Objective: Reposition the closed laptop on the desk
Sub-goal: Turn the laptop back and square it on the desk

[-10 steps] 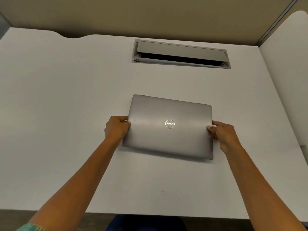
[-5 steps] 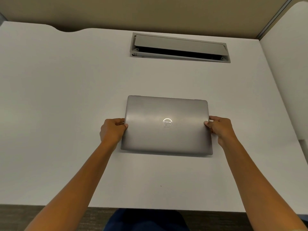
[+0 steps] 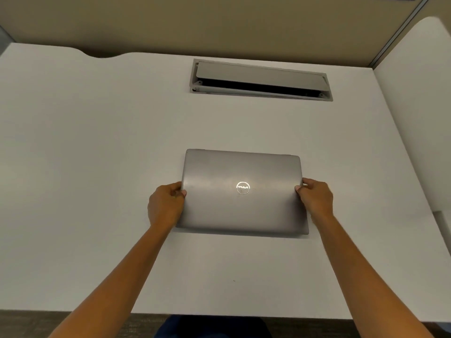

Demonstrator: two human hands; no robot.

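Note:
A closed grey laptop point(image 3: 241, 172) with a round silver logo lies flat on the white desk point(image 3: 97, 167), near its middle and roughly square to the desk's front edge. My left hand point(image 3: 166, 206) grips the laptop's left edge, thumb on the lid. My right hand point(image 3: 316, 198) grips the right edge the same way. The fingers under the laptop are hidden.
A grey cable hatch point(image 3: 261, 80) with its flap raised is set into the desk behind the laptop. A beige partition wall point(image 3: 219, 23) runs along the back. A white side panel point(image 3: 415, 118) borders the desk on the right.
The laptop has turned from a skewed angle to square with the desk's edge. Both hands stayed on its side edges.

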